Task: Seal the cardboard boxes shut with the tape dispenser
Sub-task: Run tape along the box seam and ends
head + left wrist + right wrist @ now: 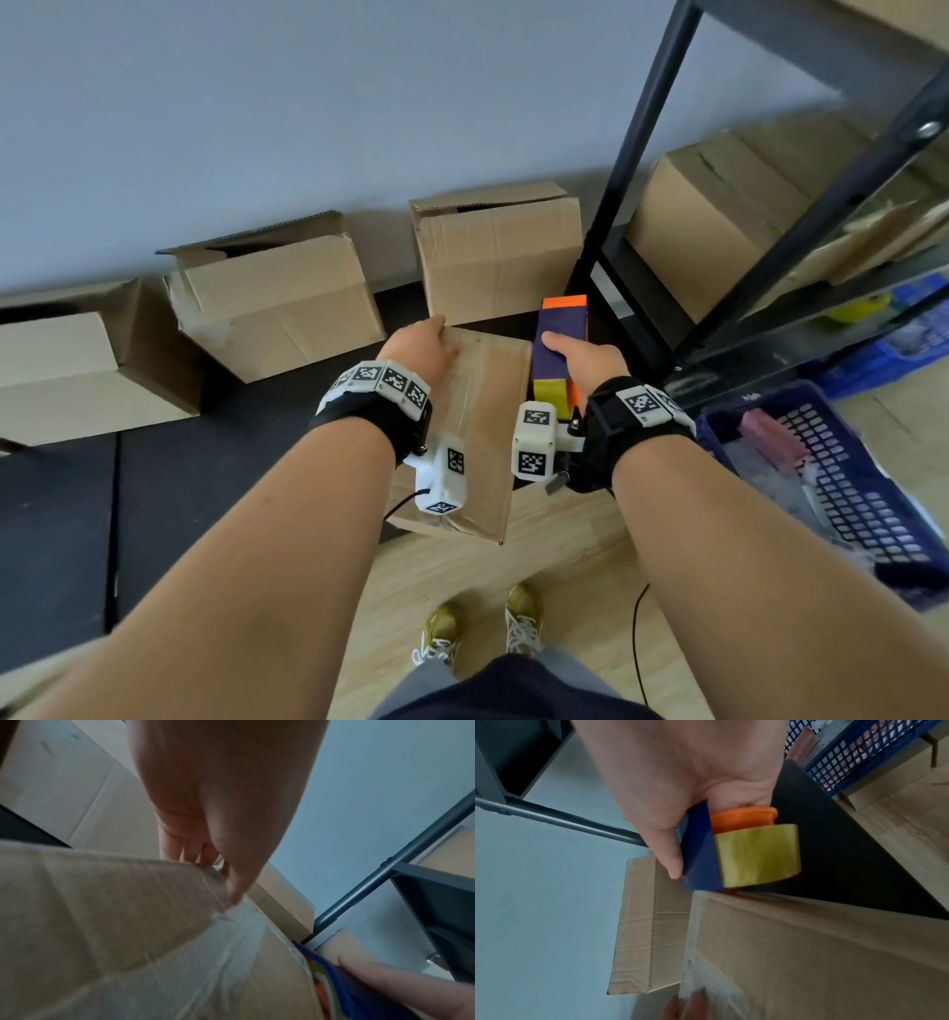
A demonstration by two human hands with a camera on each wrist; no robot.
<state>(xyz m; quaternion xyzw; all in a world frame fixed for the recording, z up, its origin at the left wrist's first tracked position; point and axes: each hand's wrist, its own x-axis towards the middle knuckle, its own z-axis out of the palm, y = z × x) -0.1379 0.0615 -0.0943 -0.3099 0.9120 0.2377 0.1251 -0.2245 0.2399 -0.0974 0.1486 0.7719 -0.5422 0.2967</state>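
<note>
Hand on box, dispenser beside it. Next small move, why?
Probably set this box aside: clear tape already runs along its top seam, the tape dispenser in the right hand is off its right edge, and floor boxes stand open.

Cardboard boxes (277,308) and blue basket (868,493) on floor (565,555)

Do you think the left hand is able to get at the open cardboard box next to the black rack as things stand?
Probably not yet: the left hand grips the taped cardboard box, so it is busy. Otherwise nothing stands between it and the open cardboard box.
</note>
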